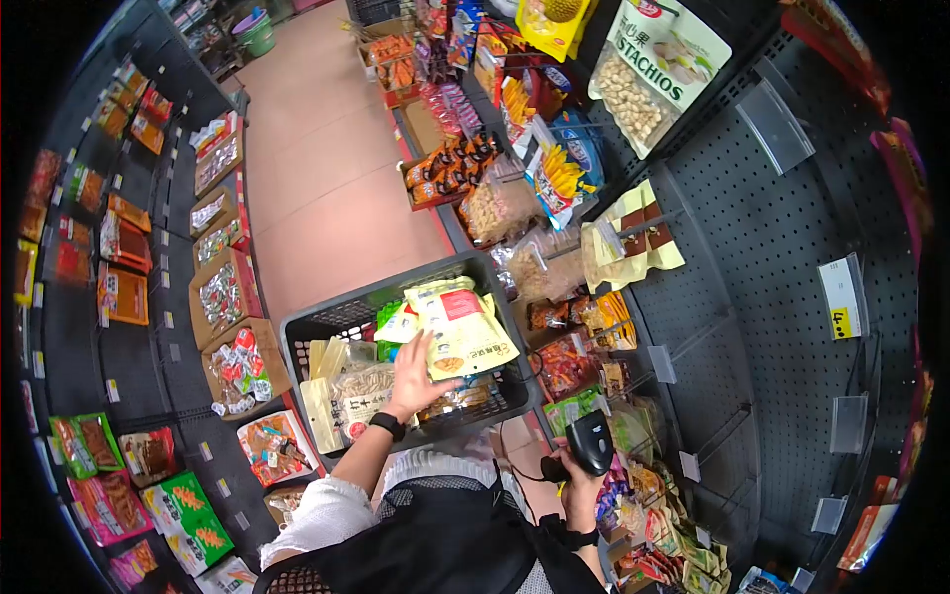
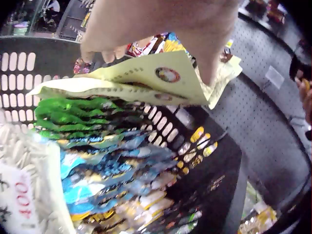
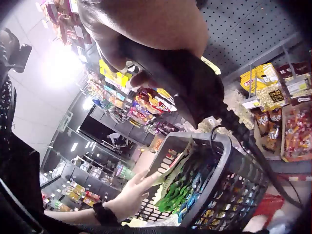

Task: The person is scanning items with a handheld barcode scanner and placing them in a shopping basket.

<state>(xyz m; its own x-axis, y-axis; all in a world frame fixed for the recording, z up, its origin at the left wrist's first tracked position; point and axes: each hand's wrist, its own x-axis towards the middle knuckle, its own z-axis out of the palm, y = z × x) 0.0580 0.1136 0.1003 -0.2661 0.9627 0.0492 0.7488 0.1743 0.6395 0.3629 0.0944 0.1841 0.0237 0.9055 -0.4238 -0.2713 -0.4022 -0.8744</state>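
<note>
Over the basket, my left hand is spread against pale yellow snack bags, fingers and thumb extended along them. From the left wrist view, these bags stand tilted right below the hand. My right hand grips a black handheld barcode scanner with a cable, right of the basket. The black plastic shopping basket also contains a clear bag of pale, strip-like food. Green packets and blue packets stand in rows inside it.
Pegboard shelving with hooks runs along the right, where a pistachio bag and other snacks hang. Shelves with boxed packets line the left. The tiled aisle floor stretches ahead, with a green bucket at its far end.
</note>
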